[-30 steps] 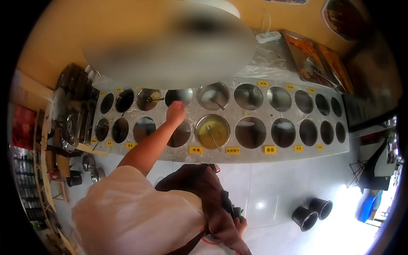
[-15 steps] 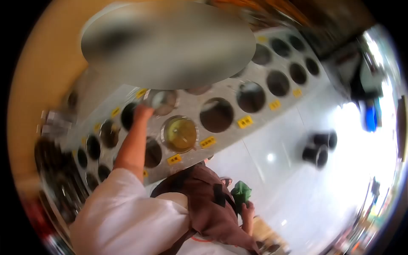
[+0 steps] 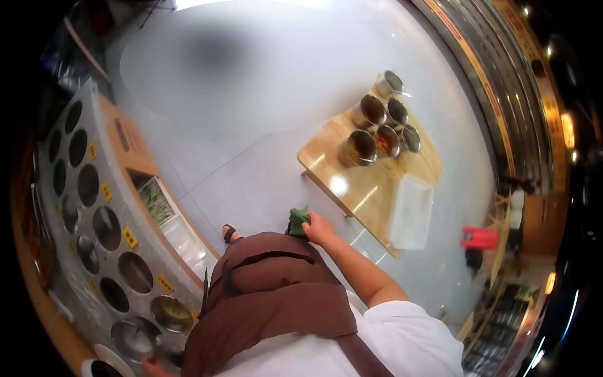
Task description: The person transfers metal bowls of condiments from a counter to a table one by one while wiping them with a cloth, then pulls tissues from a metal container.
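Right hand (image 3: 319,227): fingers clamped on green bundle (image 3: 297,222); holding step, presumably. Left hand (image 3: 154,368): fingers unclear. Next: likely needs steady grip.

The apron (image 3: 282,305) is coloured plain brown, and white is seen in the shirt (image 3: 414,336) beside it. Just beyond its upper edge, a crumpled bundle (image 3: 297,222) is coloured dark green. Left of the apron, a grey counter (image 3: 109,259) is dotted with yellow labels (image 3: 130,237). Beyond the apron to the right, a honey-coloured table (image 3: 326,151), a whitish tub (image 3: 411,213) and a bright red object (image 3: 480,238) are seen.
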`<move>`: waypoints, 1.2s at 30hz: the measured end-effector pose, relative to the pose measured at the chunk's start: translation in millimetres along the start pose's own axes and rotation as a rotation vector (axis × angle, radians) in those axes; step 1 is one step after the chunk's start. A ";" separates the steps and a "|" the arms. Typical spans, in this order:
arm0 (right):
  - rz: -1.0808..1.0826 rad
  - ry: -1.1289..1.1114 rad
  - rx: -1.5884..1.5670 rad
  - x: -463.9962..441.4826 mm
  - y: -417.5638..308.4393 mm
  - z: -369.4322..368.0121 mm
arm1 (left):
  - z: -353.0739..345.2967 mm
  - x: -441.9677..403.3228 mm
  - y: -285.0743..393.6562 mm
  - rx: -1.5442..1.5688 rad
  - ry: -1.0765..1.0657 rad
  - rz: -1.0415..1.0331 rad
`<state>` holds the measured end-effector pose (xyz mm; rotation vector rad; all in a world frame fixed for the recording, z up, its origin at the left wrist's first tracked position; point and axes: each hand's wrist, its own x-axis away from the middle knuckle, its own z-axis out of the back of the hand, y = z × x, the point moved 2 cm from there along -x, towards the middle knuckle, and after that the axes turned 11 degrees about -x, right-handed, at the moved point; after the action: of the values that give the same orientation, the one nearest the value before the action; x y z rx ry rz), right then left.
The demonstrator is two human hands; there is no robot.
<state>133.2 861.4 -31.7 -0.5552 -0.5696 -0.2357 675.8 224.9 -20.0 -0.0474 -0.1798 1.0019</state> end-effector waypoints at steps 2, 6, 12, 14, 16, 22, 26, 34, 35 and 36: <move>-0.017 0.013 -0.027 3.0 27.1 12.1 | 21.4 -21.0 2.0 0.478 -0.025 0.340; -0.295 -0.193 -1.197 17.5 85.4 28.4 | 84.5 -68.9 66.3 1.249 -0.030 0.620; -0.434 -0.292 -0.923 28.7 199.5 33.8 | 132.8 -96.7 289.3 1.271 -0.377 0.065; -0.472 -0.433 -1.399 34.3 231.6 36.1 | 167.4 -47.2 423.1 0.267 -0.003 -0.688; -0.448 -0.331 -1.395 38.1 261.7 48.7 | 154.9 -30.1 517.4 0.252 0.056 -0.981; -0.345 0.109 -1.446 3.0 294.0 88.7 | 142.0 101.2 755.5 0.908 -0.866 -0.491; -0.191 0.292 -1.130 -58.5 281.3 124.8 | 144.9 157.3 818.0 0.845 -0.994 -0.566; -0.212 0.213 -0.866 -159.3 232.2 170.2 | 130.1 148.7 833.7 0.633 -1.021 -0.533; -0.209 0.228 -0.832 -172.4 230.1 166.7 | 120.4 138.5 829.7 0.647 -1.027 -0.510; -0.209 0.239 -0.798 -183.4 226.8 163.5 | 109.5 126.7 825.9 0.640 -1.031 -0.502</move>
<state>-8.7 1151.4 -118.8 -1.2201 -0.2815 -0.7329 35.2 771.9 3.1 1.0667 -0.7574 0.4617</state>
